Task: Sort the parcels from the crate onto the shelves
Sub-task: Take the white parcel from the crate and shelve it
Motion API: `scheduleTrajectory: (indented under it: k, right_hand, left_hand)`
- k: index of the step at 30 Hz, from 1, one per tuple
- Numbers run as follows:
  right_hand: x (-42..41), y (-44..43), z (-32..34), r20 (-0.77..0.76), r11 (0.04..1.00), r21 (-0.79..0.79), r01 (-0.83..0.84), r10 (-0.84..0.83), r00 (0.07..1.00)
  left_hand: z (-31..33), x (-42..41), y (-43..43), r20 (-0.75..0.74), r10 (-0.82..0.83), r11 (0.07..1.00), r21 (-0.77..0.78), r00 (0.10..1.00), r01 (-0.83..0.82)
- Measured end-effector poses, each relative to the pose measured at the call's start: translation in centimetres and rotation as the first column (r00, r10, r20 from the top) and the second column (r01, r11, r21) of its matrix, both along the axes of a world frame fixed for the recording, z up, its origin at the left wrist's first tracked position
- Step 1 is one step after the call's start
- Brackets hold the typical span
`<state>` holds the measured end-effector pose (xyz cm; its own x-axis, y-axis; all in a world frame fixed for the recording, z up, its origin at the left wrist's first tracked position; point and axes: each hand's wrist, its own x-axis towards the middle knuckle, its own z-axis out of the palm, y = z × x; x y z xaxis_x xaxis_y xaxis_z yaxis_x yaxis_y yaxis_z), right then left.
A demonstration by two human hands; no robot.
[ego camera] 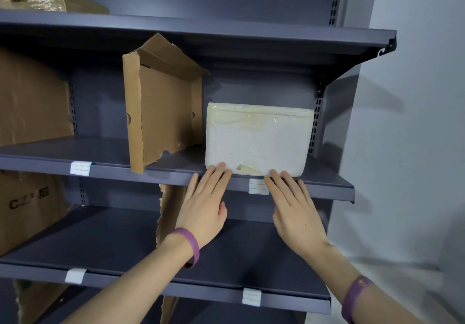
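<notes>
Both hands, left (205, 208) and right (295, 209), lie flat, fingers (221, 172) extended together, touching the white parcel's (258, 138) near lower edge, its long axis along the shelf (327, 187).

We see a dark metal shelf (176, 159) w/ a white parcel (256, 140) standing at right, torn cardboard divider (161, 107) beside it, brown box (32, 102) far left.

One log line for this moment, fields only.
white parcel: upright on middle shelf, right of torn cardboard divider | left hand, right hand: open, fingertips at parcel's bottom edge
</notes>
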<state>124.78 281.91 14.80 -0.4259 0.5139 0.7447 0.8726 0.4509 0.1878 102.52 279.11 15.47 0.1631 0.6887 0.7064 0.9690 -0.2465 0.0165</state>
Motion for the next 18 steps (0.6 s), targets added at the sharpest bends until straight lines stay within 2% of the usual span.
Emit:
scheduleTrajectory:
  k: [10,15,18]
  right_hand:
    - [-0.75,0.27,0.09,-0.062,0.996,-0.089,0.025,-0.03,0.998]
    - [-0.81,0.31,0.19,-0.093,0.995,-0.102,0.015,-0.024,0.995]
    - [-0.87,0.0,0.16,-0.162,0.994,-0.111,-0.016,-0.002,0.987]
  left_hand:
    - [-0.08,0.7,0.4,0.053,0.013,1.0,-0.024,0.998,-0.012]
    - [-0.15,0.61,0.29,0.087,-0.028,0.999,-0.025,0.996,0.03]
    - [-0.23,0.57,-0.14,0.111,-0.069,0.997,-0.012,0.991,0.071]
